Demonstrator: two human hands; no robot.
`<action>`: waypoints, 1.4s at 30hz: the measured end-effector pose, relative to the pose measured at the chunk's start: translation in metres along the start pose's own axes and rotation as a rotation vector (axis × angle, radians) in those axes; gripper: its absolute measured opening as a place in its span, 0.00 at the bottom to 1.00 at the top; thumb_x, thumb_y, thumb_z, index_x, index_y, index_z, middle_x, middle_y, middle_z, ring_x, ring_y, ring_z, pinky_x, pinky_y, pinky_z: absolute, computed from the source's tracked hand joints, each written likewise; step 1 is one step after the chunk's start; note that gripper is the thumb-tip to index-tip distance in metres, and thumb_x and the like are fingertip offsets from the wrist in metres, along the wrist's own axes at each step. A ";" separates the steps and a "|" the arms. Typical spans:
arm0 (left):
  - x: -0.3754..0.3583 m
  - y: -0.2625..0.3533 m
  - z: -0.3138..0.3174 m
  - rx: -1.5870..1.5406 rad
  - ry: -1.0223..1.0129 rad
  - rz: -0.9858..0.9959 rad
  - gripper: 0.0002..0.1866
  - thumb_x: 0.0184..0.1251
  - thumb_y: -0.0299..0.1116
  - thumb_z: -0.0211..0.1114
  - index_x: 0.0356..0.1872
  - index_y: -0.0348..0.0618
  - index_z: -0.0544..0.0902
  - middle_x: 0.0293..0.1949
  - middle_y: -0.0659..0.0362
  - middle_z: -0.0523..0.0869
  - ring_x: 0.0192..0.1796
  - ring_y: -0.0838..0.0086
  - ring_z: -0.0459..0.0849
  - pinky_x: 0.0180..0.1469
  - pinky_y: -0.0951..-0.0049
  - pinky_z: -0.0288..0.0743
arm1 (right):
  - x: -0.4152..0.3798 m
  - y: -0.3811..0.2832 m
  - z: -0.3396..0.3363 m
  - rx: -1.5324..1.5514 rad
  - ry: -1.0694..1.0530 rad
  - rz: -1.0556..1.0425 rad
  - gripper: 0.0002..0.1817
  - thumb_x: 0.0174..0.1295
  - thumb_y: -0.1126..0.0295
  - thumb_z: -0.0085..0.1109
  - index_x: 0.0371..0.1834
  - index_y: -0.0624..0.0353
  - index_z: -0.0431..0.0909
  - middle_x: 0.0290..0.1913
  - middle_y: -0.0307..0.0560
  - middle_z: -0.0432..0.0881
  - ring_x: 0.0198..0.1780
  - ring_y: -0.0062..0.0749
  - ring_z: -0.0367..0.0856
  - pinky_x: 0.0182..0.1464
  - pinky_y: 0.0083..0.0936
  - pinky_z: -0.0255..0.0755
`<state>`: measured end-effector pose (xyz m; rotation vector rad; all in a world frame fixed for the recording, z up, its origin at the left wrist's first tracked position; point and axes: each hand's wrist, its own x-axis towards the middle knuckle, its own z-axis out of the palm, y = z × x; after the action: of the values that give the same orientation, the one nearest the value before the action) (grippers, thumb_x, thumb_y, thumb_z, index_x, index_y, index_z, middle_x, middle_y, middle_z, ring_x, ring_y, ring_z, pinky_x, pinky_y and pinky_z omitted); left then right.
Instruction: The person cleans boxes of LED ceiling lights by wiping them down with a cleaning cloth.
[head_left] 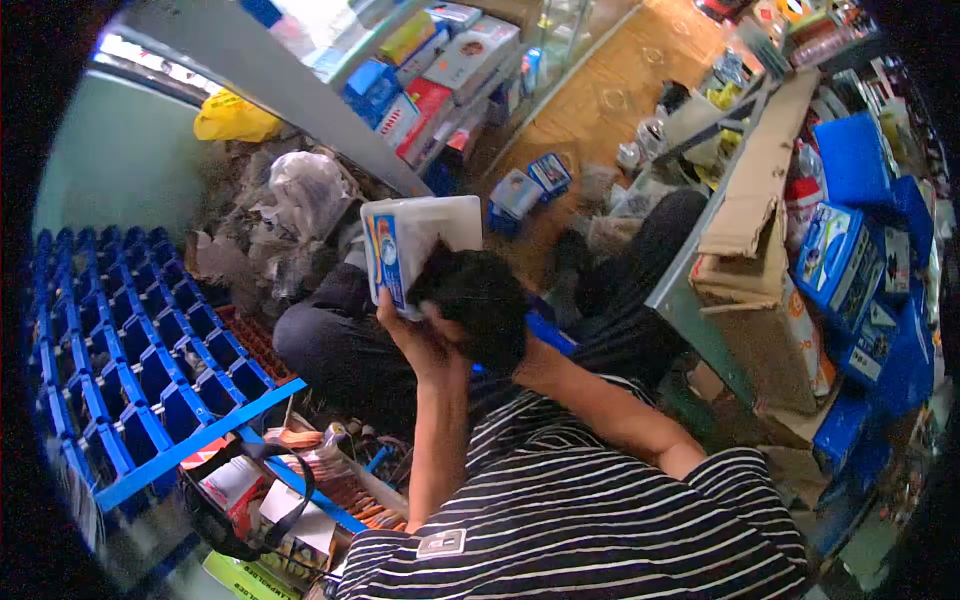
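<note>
My left hand point(412, 325) grips the lower edge of a white box point(435, 222) with a blue and orange label on its side. The box is tilted and held above my crossed legs. In front of it, a fuzzy black shape point(475, 300) covers part of the left fingers; I cannot make out what it is. My right forearm point(610, 405) reaches in from the right and ends behind that black shape, so the right fingers are hidden. A strip of bright blue point(550, 335) shows just beside the right wrist.
Blue parts bins point(140, 350) stand at the left. Plastic bags point(305, 190) are piled behind them. Small blue boxes point(518, 193) lie on the tiled floor. An open cardboard box point(750, 290) and more blue packages point(835, 260) are at the right. A carton of packets point(345, 475) sits near my left elbow.
</note>
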<state>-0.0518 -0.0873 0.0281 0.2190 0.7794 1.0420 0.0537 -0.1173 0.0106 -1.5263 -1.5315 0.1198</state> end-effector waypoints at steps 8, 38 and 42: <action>-0.016 0.020 0.018 -0.450 -0.269 -0.035 0.38 0.68 0.56 0.59 0.72 0.42 0.66 0.70 0.48 0.71 0.71 0.53 0.70 0.73 0.50 0.63 | 0.041 0.011 -0.018 0.258 -0.146 0.637 0.20 0.70 0.56 0.57 0.58 0.56 0.78 0.50 0.52 0.82 0.51 0.47 0.79 0.55 0.42 0.73; 0.108 0.100 -0.008 1.364 -0.128 -0.119 0.18 0.78 0.32 0.57 0.63 0.37 0.71 0.42 0.58 0.86 0.47 0.76 0.80 0.54 0.76 0.70 | -0.002 0.519 0.037 -0.515 0.784 1.385 0.52 0.58 0.30 0.59 0.70 0.67 0.67 0.70 0.57 0.72 0.70 0.51 0.69 0.72 0.39 0.60; 0.118 0.096 -0.002 1.419 -0.011 -0.174 0.20 0.77 0.28 0.55 0.66 0.38 0.68 0.46 0.56 0.84 0.45 0.77 0.80 0.51 0.76 0.74 | -0.033 0.594 0.056 -0.790 0.577 1.123 0.50 0.58 0.31 0.60 0.71 0.64 0.68 0.70 0.60 0.71 0.71 0.56 0.67 0.74 0.42 0.59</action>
<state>-0.0871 0.0600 0.0200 1.3247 1.3898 0.1563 0.4453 0.0156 -0.4204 -2.5957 -0.0963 -0.3040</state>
